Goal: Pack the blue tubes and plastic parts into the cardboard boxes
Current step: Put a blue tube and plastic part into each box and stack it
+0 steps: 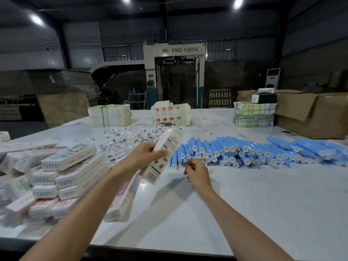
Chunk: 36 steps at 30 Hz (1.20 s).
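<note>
1. Blue tubes [235, 153]: several dozen, too many to count, heaped at 2 o'clock on the counter [244, 213].
2. Closed boxes [71, 159]: twenty-odd, piled at 9 o'clock.
3. Raised box [165, 153]: 1, centre.
4. Plastic parts [124, 136]: uncountable scatter, 11 o'clock.
5. Flat carton stacks [170, 114]: 3 groups, 12 o'clock edge.
6. Hands: 2, left hand [143, 157] and right hand [196, 174].

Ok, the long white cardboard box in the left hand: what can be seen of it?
The long, narrow white cardboard box is a slim carton with small green and dark printed labels on its broad face and a row of small marks along one side. It is in the air above the white table, tilted, far end higher. The left hand grips it around the middle; the right hand is apart from it. Whether its ends are closed is unclear.
</note>
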Available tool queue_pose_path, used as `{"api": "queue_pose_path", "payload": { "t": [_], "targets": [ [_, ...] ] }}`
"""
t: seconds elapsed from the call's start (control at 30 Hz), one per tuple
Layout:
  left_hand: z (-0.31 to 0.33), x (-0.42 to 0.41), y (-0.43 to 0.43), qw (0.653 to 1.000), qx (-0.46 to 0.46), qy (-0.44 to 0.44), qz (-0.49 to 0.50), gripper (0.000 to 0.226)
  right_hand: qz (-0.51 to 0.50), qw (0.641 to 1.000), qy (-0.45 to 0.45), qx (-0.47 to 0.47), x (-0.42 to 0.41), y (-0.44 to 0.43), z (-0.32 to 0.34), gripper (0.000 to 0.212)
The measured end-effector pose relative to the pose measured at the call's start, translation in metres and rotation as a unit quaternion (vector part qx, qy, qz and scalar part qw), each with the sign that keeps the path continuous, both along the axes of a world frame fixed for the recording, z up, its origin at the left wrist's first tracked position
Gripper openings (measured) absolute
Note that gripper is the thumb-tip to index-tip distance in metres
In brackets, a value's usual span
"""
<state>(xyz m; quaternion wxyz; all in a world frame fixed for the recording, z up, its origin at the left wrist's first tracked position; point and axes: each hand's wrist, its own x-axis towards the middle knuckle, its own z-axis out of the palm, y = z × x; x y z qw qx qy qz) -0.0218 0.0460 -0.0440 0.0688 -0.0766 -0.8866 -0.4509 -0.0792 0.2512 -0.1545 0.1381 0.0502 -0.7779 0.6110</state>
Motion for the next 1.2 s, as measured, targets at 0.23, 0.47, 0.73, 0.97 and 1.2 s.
{"api": "queue_pose_path", "payload": {
  "t": [0.23,0.47,0.73,0.97,1.2],
  "targets": [
    [-0.048,-0.018,0.046,0.994,-0.014,0.112,-0.001,0.048,0.046,0.983,0.049,-0.169,0.009,0.001,0.014,0.024],
    [-0.077,-0.028,0.076,0.980,-0.182,0.053,-0.051,0.100,0.086,0.985,0.021,-0.148,0.012,-0.001,0.019,0.028],
    [-0.062,-0.046,0.050,0.962,0.254,-0.066,-0.073,0.029,0.114,0.983,0.022,-0.145,0.011,-0.002,0.025,0.014],
    [-0.081,-0.041,0.041,0.943,0.331,0.004,-0.042,0.022,-0.129,0.983,0.085,0.097,-0.033,0.020,0.050,0.023],
    [-0.086,-0.043,0.037,0.938,0.341,-0.012,-0.064,0.017,-0.119,0.909,0.001,0.401,-0.087,0.049,0.069,0.039]
  ]
}}
